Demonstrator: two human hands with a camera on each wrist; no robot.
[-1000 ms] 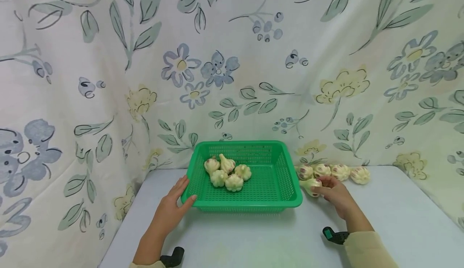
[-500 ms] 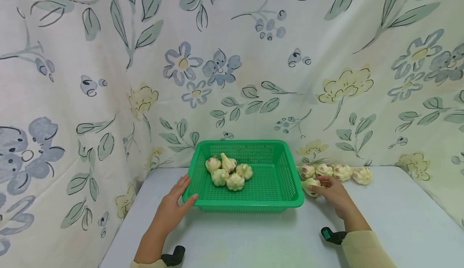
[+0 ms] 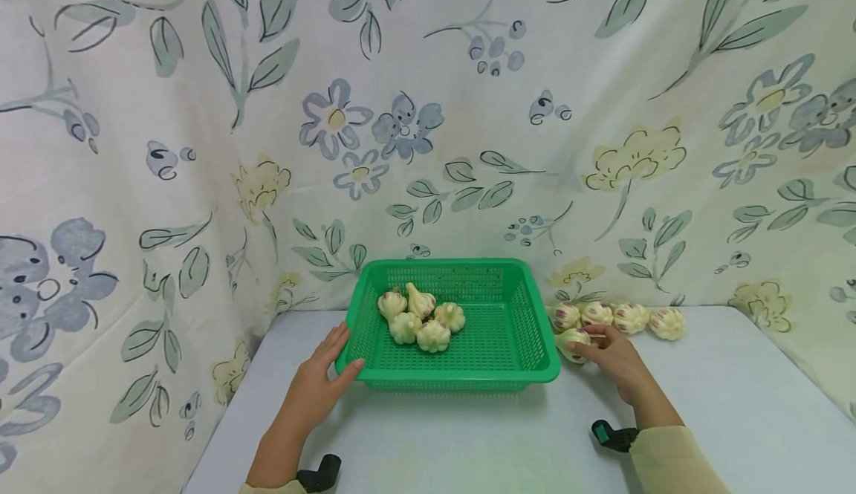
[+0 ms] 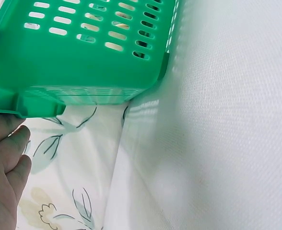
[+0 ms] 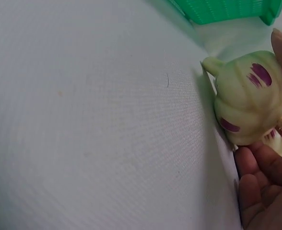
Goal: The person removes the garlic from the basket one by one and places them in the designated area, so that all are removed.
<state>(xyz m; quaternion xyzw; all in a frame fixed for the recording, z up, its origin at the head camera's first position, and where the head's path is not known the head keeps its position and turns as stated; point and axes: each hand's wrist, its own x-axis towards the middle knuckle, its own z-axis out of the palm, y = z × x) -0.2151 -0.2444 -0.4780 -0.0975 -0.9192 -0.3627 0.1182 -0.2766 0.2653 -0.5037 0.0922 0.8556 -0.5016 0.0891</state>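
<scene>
My right hand pinches a pale garlic bulb with purple streaks, just right of the basket. In the right wrist view the thumb lies along one side of this garlic bulb and the fingertips touch its other side; it sits at the table surface. A green plastic basket holds several garlic bulbs in its left half. At the basket's front left corner rests my left hand, fingers straight along the side rim and thumb on the front rim. The left wrist view shows those fingers against the rim.
Behind my right hand, a row of several garlic bulbs lies along the table's back edge. A floral cloth hangs behind the white table. Black wrist devices sit on both wrists.
The garlic bulb under my right hand has turned slightly, so its stem shows less than before. Both hands and the basket stay almost in place.
</scene>
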